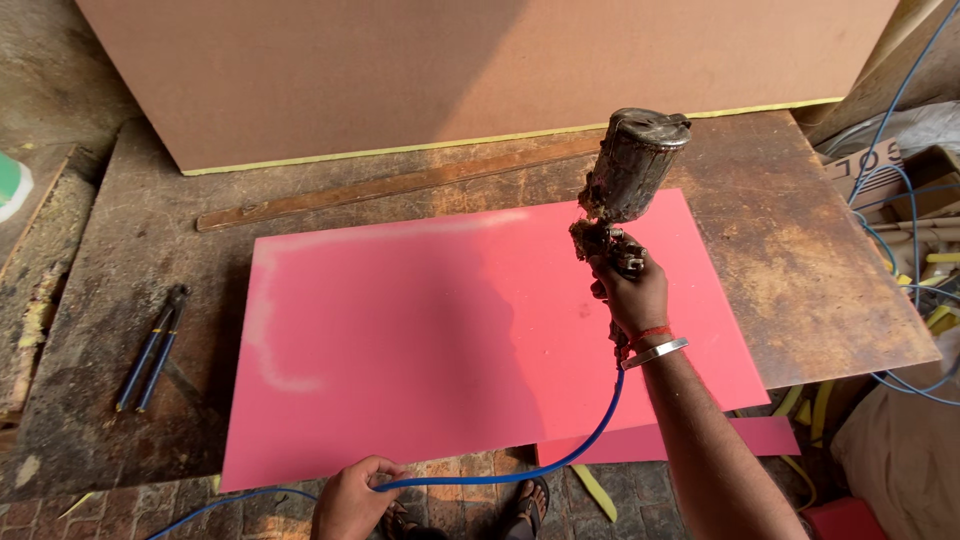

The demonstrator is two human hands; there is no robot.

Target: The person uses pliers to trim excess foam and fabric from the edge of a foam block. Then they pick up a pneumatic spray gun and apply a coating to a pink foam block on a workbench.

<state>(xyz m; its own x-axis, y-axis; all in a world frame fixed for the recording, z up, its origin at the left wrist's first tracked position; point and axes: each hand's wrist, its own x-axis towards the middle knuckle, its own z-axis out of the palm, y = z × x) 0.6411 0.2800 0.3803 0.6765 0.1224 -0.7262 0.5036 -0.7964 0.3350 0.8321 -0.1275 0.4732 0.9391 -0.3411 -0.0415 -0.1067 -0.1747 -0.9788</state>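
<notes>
A large pink board [450,340] lies flat on a stained wooden sheet [800,250], with pale patches along its top and left edges. My right hand [630,295] grips a paint-crusted spray gun [625,175] with a metal cup on top, held over the board's right part. A blue air hose [560,455] runs from the gun down and left. My left hand [350,495] is closed around that hose at the board's near edge. A metal bangle and red thread sit on my right wrist.
A big brown panel [480,70] leans at the back. A long wooden strip [390,185] lies in front of it. Blue-handled pliers [150,350] rest at left. Boxes, blue hoses and yellow strips crowd the right side [900,220]. My sandalled feet [525,505] stand below.
</notes>
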